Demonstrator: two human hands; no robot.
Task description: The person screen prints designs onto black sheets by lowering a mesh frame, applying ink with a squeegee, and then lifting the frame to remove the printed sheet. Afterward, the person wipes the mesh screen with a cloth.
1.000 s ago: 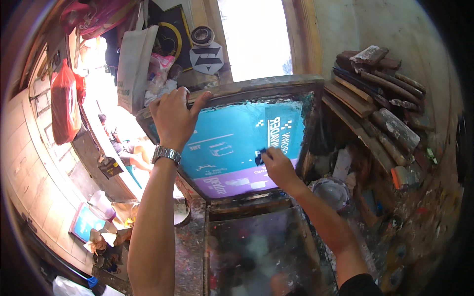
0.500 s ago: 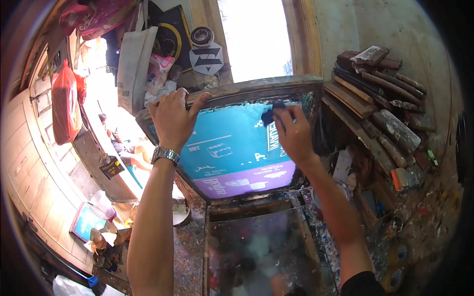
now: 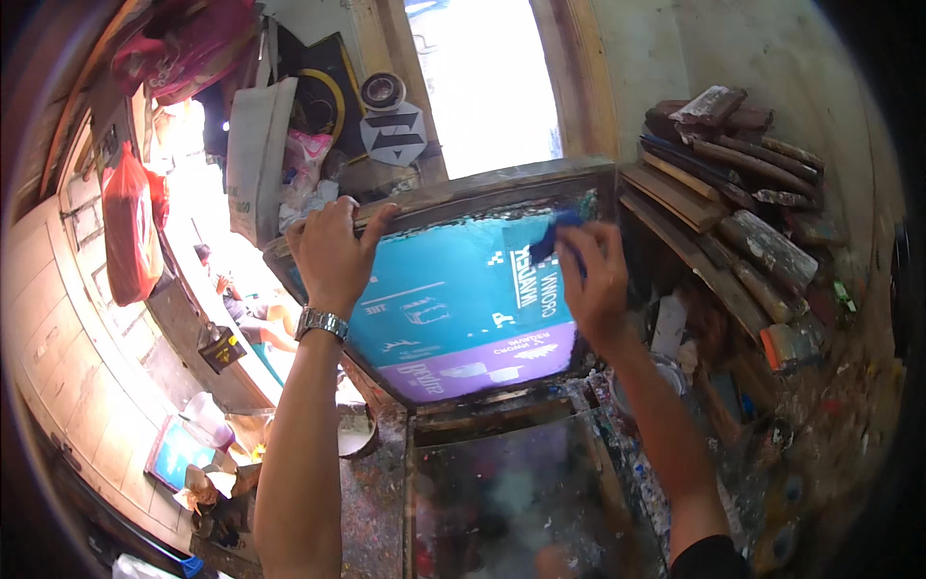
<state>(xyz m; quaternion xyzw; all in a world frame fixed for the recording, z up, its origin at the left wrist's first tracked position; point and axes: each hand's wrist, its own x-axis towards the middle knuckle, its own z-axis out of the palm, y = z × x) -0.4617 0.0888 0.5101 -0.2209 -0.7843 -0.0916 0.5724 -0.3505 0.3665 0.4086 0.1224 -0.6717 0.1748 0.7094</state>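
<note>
A screen-printing frame stands tilted up from the bench. Its mesh is turquoise and purple with pale lettering and shapes, and dark smears line its edges. My left hand, with a steel watch at the wrist, grips the frame's top edge near the left corner. Against the mesh's upper right, my right hand holds a dark blue cloth, slightly blurred. A dark, paint-stained glass plate lies flat below the frame.
Stacked boards and squeegees are at right, beside a round tub. At left hang a red plastic bag and a pale tote. Another person sits in the bright doorway. A second tub is left of the glass.
My right hand with the cloth has moved up from the mesh's middle to its upper right. My left hand stays on the frame. The whole view has shifted slightly.
</note>
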